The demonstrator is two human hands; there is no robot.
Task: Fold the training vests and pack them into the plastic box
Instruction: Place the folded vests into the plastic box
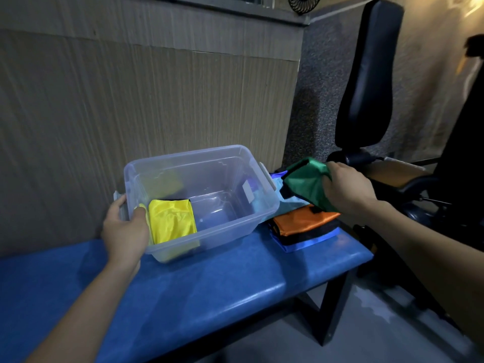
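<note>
Wood-grain panelling backs the scene, with a speckled grey wall to its right and a black gym seat [366, 82] standing upright in the far right corner. Below them a blue padded counter [209, 292] on dark legs runs across the view from the left edge. On it sits a clear plastic box [227, 224], lid off, its long side angled toward the wall. A folded yellow vest [171, 221] lies flat on the floor of the box at its near left end; the other part of the floor is bare plastic. Just beside the box, at the right end of the counter, a folded orange vest [303, 218] with black trim lies on top of a blue one [309, 243], with pale blue fabric showing behind them. Held in the air above that stack, close to the right rim of the box, is a folded green vest [305, 183]. The right hand [348, 188] grips it, fingers curled round its far edge. The left hand [125, 229] clasps the left end of the box, thumb hooked inside the rim and fingers wrapped over the handle.
</note>
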